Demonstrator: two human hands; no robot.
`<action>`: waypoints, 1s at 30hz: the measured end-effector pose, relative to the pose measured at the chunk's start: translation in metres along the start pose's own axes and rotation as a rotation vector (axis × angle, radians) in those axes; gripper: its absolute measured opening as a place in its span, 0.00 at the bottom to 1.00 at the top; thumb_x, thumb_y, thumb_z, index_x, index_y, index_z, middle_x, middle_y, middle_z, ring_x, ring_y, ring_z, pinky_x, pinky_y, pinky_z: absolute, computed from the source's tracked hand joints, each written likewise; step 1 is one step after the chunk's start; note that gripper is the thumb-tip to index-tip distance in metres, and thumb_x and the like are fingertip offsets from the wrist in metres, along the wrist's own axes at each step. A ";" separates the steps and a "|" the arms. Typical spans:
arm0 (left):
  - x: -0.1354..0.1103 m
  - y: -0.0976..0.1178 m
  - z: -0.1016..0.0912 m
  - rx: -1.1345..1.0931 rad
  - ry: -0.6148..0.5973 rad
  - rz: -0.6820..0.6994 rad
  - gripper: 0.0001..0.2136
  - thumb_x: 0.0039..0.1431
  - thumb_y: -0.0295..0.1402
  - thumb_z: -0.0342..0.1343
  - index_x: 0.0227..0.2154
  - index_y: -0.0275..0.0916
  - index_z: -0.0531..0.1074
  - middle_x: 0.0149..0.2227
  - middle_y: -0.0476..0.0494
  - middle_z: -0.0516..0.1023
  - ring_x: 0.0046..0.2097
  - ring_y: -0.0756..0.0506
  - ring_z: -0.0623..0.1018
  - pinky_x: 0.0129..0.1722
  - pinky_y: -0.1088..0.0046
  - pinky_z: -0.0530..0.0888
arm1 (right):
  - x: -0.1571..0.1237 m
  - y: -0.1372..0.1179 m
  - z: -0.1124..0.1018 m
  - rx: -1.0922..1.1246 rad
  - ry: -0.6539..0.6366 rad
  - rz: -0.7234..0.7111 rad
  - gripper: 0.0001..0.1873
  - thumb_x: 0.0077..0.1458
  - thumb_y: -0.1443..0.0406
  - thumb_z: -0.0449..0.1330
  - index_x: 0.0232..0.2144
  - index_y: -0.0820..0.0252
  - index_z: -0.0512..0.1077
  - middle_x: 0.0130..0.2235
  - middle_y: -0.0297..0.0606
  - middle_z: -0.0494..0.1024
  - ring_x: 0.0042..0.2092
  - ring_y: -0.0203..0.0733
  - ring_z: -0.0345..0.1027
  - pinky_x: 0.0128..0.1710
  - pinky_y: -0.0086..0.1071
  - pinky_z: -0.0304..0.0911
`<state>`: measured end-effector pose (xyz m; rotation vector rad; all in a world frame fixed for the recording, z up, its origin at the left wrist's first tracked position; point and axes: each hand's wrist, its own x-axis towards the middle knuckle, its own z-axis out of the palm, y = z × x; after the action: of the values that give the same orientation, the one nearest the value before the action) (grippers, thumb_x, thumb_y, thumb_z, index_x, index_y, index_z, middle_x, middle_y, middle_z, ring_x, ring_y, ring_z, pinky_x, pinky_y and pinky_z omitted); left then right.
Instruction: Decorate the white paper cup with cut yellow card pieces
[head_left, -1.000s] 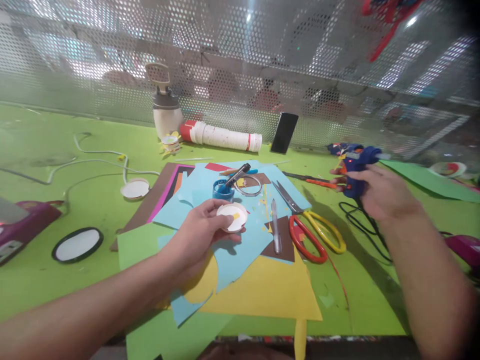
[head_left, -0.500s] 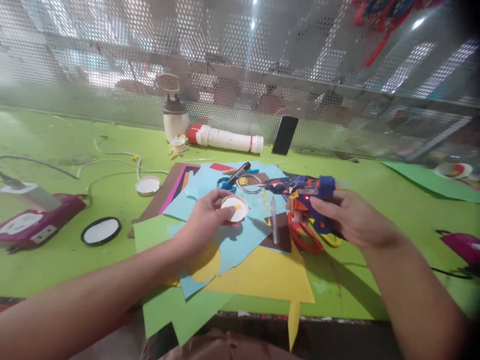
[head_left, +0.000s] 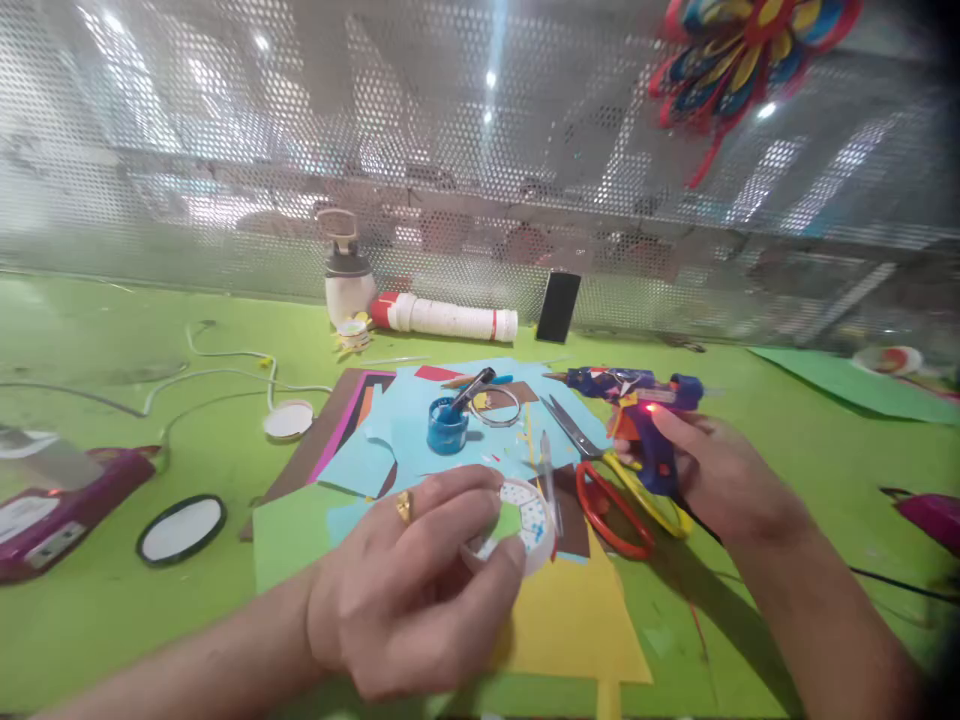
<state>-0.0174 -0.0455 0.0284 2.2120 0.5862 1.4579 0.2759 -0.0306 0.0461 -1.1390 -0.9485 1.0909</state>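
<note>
Between the thumb and fingers of my left hand is a small round white disc, with a green patch and blue dots on the side that shows. My right hand is wrapped round the grip of a dark blue glue gun. A red light glows on the gun, and its nozzle points left over the papers. Just below the gun lie scissors with one red and one yellow handle loop. Near my left hand stands a blue pot with a black marker leaning in it.
Coloured paper sheets overlap on the green table. At left are a purple power strip, a black-rimmed disc and a white disc. A bottle, a white tube and a phone line the back.
My left hand has come nearer and turned the disc, so its dotted side shows instead of the plain white one. The glue gun has moved slightly right, uncovering the scissor blades.
</note>
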 end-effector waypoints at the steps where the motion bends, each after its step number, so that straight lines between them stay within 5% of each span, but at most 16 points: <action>1: -0.005 0.005 0.002 0.033 0.047 -0.029 0.16 0.52 0.21 0.57 0.42 0.44 0.73 0.39 0.40 0.80 0.45 0.39 0.79 0.38 0.62 0.79 | 0.001 0.001 0.000 0.001 -0.007 -0.001 0.10 0.45 0.59 0.69 0.27 0.59 0.79 0.26 0.37 0.78 0.29 0.40 0.74 0.29 0.27 0.71; 3: -0.013 0.012 0.008 0.057 0.081 -0.049 0.18 0.55 0.22 0.55 0.48 0.43 0.69 0.46 0.36 0.78 0.44 0.40 0.79 0.34 0.65 0.80 | 0.003 0.003 -0.001 0.007 -0.019 0.000 0.11 0.44 0.59 0.69 0.28 0.60 0.79 0.25 0.37 0.77 0.28 0.40 0.74 0.29 0.27 0.72; 7: -0.015 0.015 0.010 0.132 0.100 -0.030 0.16 0.57 0.28 0.55 0.49 0.42 0.68 0.44 0.36 0.79 0.41 0.40 0.80 0.32 0.66 0.80 | 0.003 0.003 -0.003 0.020 -0.018 0.009 0.10 0.45 0.60 0.69 0.27 0.61 0.79 0.24 0.36 0.77 0.27 0.38 0.73 0.29 0.26 0.72; 10: -0.003 0.006 0.003 0.170 -0.041 0.121 0.16 0.55 0.23 0.55 0.46 0.43 0.69 0.41 0.39 0.78 0.43 0.41 0.79 0.37 0.69 0.79 | 0.001 0.001 -0.002 0.025 -0.008 0.005 0.10 0.45 0.60 0.69 0.28 0.61 0.79 0.25 0.37 0.77 0.27 0.37 0.73 0.29 0.26 0.71; 13: 0.008 -0.006 0.002 0.188 0.013 0.164 0.20 0.52 0.17 0.54 0.45 0.43 0.69 0.41 0.41 0.76 0.43 0.44 0.78 0.41 0.69 0.76 | 0.001 0.002 -0.002 0.011 -0.010 0.008 0.10 0.46 0.60 0.68 0.29 0.61 0.79 0.27 0.37 0.78 0.28 0.37 0.73 0.29 0.25 0.71; 16: 0.015 -0.020 0.010 0.054 0.034 -0.150 0.14 0.53 0.19 0.53 0.41 0.41 0.69 0.37 0.44 0.75 0.38 0.47 0.76 0.38 0.70 0.75 | 0.003 0.005 -0.003 -0.015 0.015 0.031 0.10 0.45 0.60 0.69 0.29 0.61 0.79 0.27 0.37 0.79 0.28 0.36 0.73 0.31 0.25 0.71; 21: 0.024 -0.042 0.016 -0.491 -0.031 -0.904 0.08 0.52 0.30 0.59 0.36 0.37 0.69 0.37 0.43 0.75 0.32 0.48 0.76 0.30 0.70 0.77 | 0.010 0.016 -0.008 -0.142 0.084 -0.001 0.15 0.42 0.60 0.70 0.33 0.60 0.78 0.33 0.38 0.80 0.31 0.37 0.73 0.32 0.28 0.70; 24: 0.026 -0.050 0.016 -0.620 -0.006 -1.042 0.12 0.49 0.29 0.62 0.36 0.35 0.69 0.39 0.41 0.75 0.34 0.47 0.76 0.30 0.70 0.77 | 0.019 0.023 -0.013 -0.482 0.168 -0.138 0.21 0.38 0.59 0.70 0.37 0.60 0.77 0.36 0.39 0.80 0.36 0.43 0.74 0.38 0.36 0.70; 30: 0.021 -0.054 0.022 -0.595 0.013 -1.051 0.13 0.47 0.28 0.63 0.36 0.34 0.69 0.39 0.38 0.76 0.33 0.47 0.76 0.30 0.70 0.77 | 0.058 0.039 -0.040 -1.238 0.331 -0.255 0.19 0.41 0.64 0.65 0.39 0.63 0.75 0.40 0.46 0.78 0.37 0.49 0.73 0.41 0.42 0.67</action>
<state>0.0041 0.0076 0.0060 1.1080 0.9561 0.8861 0.3210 0.0201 0.0026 -2.0109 -1.4813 -0.0247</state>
